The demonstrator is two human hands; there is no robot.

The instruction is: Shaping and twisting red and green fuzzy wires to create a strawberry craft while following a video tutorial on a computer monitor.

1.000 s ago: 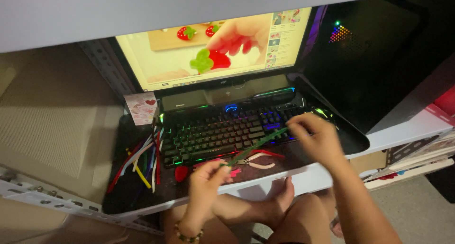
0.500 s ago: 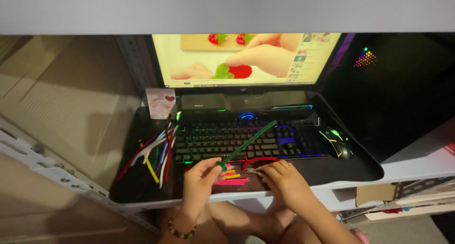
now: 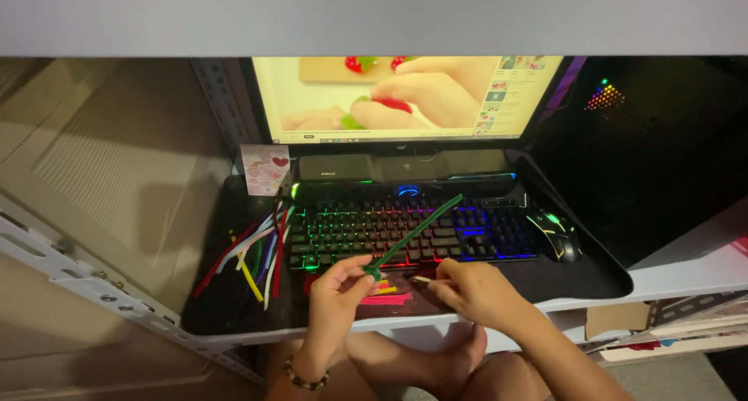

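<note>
Low in the middle of the frame, the left hand pinches the lower end of a green pipe cleaner, which slants up and to the right over the lit keyboard. Just right of it, the right hand is closed on something small and thin; what it is cannot be told. A bundle of coloured pipe cleaners lies at left on the black mat.

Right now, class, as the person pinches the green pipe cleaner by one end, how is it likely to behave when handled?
The green pipe cleaner juts up from the left hand without drooping, so it probably holds its shape. Fingertips alone carry it, suggesting it is light. The loose pipe cleaners beside the keyboard lie bent, so it likely bends easily.
</note>
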